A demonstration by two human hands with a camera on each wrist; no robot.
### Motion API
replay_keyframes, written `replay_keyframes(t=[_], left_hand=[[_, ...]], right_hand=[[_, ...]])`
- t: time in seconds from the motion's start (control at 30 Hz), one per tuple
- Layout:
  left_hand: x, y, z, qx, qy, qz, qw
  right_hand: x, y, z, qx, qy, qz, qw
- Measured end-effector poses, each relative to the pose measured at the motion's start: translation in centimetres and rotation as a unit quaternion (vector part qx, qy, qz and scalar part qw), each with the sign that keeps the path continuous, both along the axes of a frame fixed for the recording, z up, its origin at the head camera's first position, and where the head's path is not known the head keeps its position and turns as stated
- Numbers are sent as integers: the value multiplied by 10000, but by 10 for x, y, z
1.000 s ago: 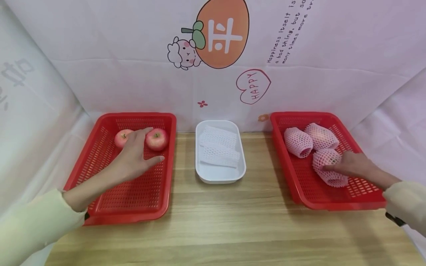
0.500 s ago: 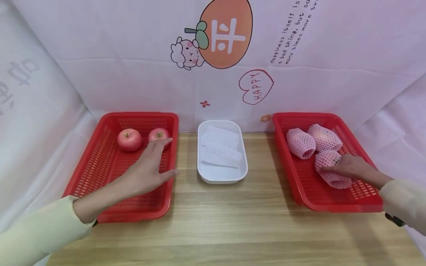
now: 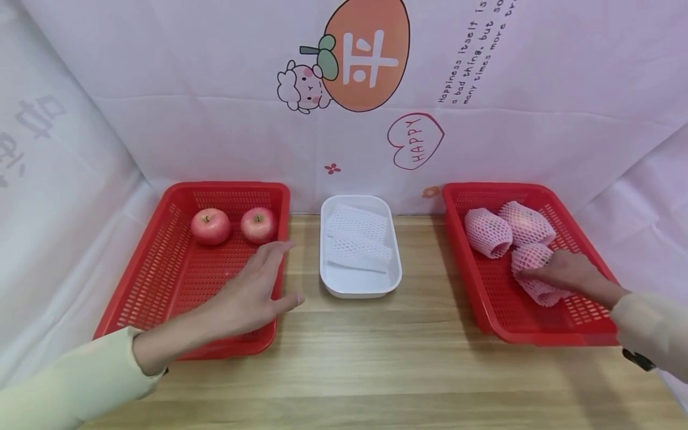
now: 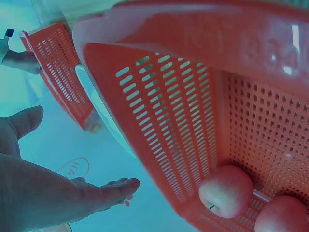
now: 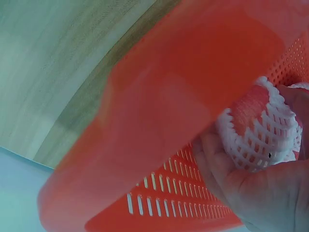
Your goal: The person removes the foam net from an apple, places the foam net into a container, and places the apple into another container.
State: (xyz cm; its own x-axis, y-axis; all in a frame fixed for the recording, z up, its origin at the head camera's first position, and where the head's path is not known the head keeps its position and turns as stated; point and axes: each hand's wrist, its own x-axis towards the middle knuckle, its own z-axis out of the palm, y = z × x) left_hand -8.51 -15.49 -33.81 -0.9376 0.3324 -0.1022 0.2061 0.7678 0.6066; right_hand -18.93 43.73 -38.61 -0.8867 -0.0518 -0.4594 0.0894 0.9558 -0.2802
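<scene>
My left hand (image 3: 249, 295) is held over the right rim of the left red basket (image 3: 134, 269), fingers and thumb spread with nothing between them. Two bare apples, one on the left (image 3: 211, 226) and one on the right (image 3: 258, 225), sit at the back of that basket, beyond my fingertips. In the right red basket (image 3: 489, 298) my right hand (image 3: 570, 275) grips an apple in a pink foam net (image 5: 270, 130), fingers on one side and thumb on the other. Two more netted apples (image 3: 488, 232) lie just behind it.
Between the baskets stands a white tray (image 3: 352, 286) with white foam nets (image 3: 359, 239) lying flat in it. All stand on a wooden table (image 3: 376, 364). A printed white cloth (image 3: 231, 137) hangs behind, with more cloth at both sides.
My left hand has moved right and toward me, away from the apples to the basket's right rim. My right hand stays on the same netted apple.
</scene>
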Motion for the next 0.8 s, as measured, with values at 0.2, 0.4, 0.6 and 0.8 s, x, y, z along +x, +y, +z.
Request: replay_keyframes(t=[0.2,0.4,0.6,0.8], left_hand=[[4,3,-3,48,-1,-106,9999],[8,5,-3,189,-95,-145,9997],[13,8,-2,356,-2,-264,9990],[19,13,-1,510,-332,-312,9977]], right_hand=[[7,0,1,115,274,217,9993],[17,-9,5,46,596,220,9980],[19,-31,19,19,1001,312,9945],[24,-57,43,179,1320,421,9902]])
